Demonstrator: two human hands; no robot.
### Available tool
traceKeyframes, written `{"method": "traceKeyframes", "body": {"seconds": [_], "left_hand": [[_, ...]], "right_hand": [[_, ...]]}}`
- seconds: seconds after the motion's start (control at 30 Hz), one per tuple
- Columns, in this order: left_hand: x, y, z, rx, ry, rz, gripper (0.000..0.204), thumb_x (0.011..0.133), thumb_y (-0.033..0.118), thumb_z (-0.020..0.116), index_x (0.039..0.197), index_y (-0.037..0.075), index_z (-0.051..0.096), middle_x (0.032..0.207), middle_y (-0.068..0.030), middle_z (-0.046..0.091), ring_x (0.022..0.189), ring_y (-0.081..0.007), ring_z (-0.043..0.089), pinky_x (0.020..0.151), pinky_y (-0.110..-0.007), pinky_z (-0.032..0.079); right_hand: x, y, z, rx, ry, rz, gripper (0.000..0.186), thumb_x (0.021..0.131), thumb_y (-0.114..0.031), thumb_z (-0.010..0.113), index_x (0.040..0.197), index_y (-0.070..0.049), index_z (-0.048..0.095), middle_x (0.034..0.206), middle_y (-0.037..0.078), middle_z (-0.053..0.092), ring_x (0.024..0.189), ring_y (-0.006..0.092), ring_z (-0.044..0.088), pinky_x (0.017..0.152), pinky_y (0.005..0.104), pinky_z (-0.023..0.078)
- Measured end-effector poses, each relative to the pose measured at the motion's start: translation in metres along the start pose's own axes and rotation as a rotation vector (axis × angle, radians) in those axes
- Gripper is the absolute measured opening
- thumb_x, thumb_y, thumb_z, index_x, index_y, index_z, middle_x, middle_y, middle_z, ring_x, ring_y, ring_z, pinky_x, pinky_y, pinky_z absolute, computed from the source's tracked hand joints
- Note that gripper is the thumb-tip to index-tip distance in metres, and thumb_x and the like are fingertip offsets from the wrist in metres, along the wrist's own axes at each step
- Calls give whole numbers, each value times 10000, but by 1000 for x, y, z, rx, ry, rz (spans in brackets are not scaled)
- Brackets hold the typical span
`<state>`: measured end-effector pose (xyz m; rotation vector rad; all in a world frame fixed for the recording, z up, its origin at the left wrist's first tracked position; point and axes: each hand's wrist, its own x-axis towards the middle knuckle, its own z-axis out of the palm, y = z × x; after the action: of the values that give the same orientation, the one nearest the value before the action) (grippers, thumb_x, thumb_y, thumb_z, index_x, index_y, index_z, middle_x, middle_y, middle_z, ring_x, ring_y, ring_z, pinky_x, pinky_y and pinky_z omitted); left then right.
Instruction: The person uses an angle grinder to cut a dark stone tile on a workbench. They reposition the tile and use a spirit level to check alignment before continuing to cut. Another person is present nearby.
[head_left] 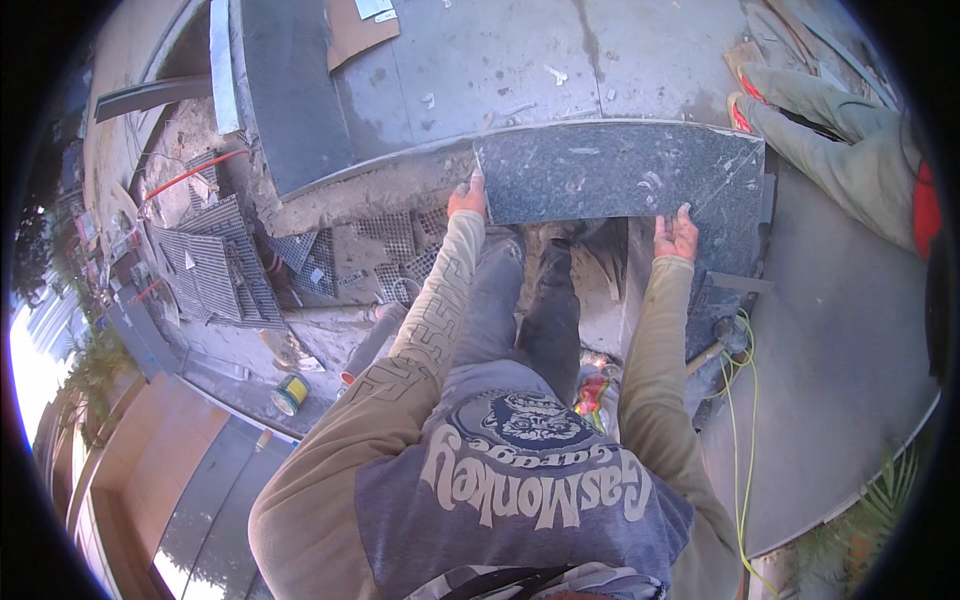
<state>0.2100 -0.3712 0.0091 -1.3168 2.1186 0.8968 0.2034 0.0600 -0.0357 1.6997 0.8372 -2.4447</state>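
My left hand (468,197) grips the left end of a long, dark speckled stone slab (590,170), thumb along its edge. My right hand (676,236) holds the slab's front edge near its right end, fingertips on the stone. The slab spans the far edge of a trench above my legs. Another dark stone piece (732,242) sits under or beside its right end, with a narrow grey strip (735,282) below. A hammer-like tool (722,332) with a wooden handle and a yellow-green cord (743,380) lie beside my right forearm.
Another person's legs (830,150) in grey trousers rest at the upper right. Perforated grey sheets (205,265), a red rod (190,172) and a yellow-green bucket (290,394) are at the left. A pale platform (470,70) with cardboard (355,45) lies beyond the slab.
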Motion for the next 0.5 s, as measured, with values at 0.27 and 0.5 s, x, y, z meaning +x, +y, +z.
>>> {"method": "traceKeyframes", "body": {"seconds": [0.27, 0.5], "left_hand": [[31, 3, 11, -531, -109, -246, 1117, 733, 711, 798, 1392, -149, 529, 1404, -246, 591, 1329, -284, 555, 1083, -364, 438], [40, 15, 3, -234, -201, -178, 1098, 758, 802, 696, 1368, -104, 586, 1437, -228, 576, 1345, -279, 542, 1099, -373, 427]], "right_hand": [[2, 0, -1, 32, 53, 15, 248, 953, -194, 739, 1163, -100, 648, 1131, 23, 677, 1107, 196, 610, 1126, 479, 391], [-3, 1, -2, 0, -44, -32, 368, 954, -271, 749, 1226, -68, 611, 1220, 54, 650, 1213, 221, 572, 1144, 459, 358]]}}
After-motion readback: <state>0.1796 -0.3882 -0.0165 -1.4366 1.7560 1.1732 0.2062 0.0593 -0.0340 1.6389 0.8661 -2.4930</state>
